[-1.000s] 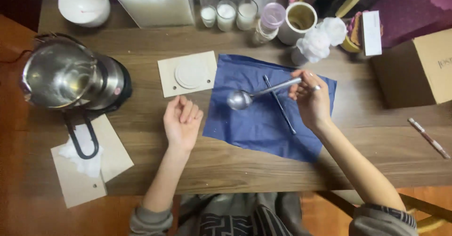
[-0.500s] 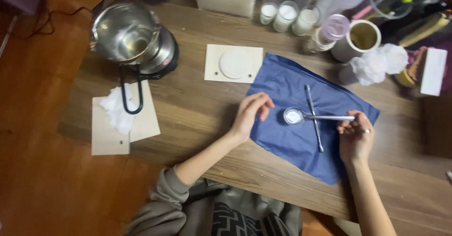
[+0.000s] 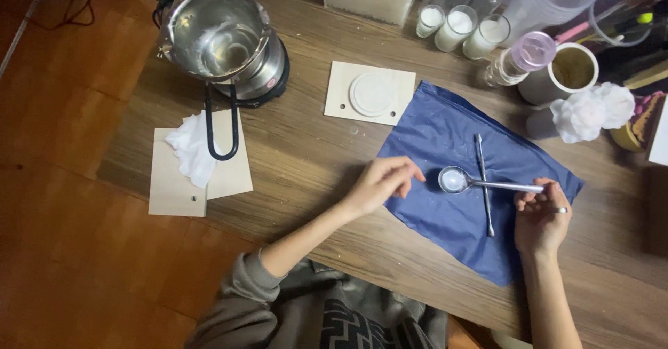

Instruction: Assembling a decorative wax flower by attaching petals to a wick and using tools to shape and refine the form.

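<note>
My right hand [image 3: 541,217] grips the handle end of a metal spoon [image 3: 480,182] whose bowl rests on a blue cloth [image 3: 445,140] and holds something white. The spoon lies across a thin metal rod [image 3: 483,182] on the same cloth. My left hand [image 3: 379,182] rests at the cloth's left edge, fingers loosely curled and pointing toward the spoon bowl, holding nothing.
A steel pot [image 3: 219,39] with a black handle sits on a small burner at the upper left. Beside it lie a wooden board with white tissue [image 3: 191,151] and a square board with a white disc [image 3: 372,93]. Small jars [image 3: 456,27], a cup [image 3: 567,70] and white flowers [image 3: 591,112] line the back.
The spoon came down from the air onto the blue cloth. My left hand moved right to the cloth's edge near the spoon bowl. The camera view shifted left.
</note>
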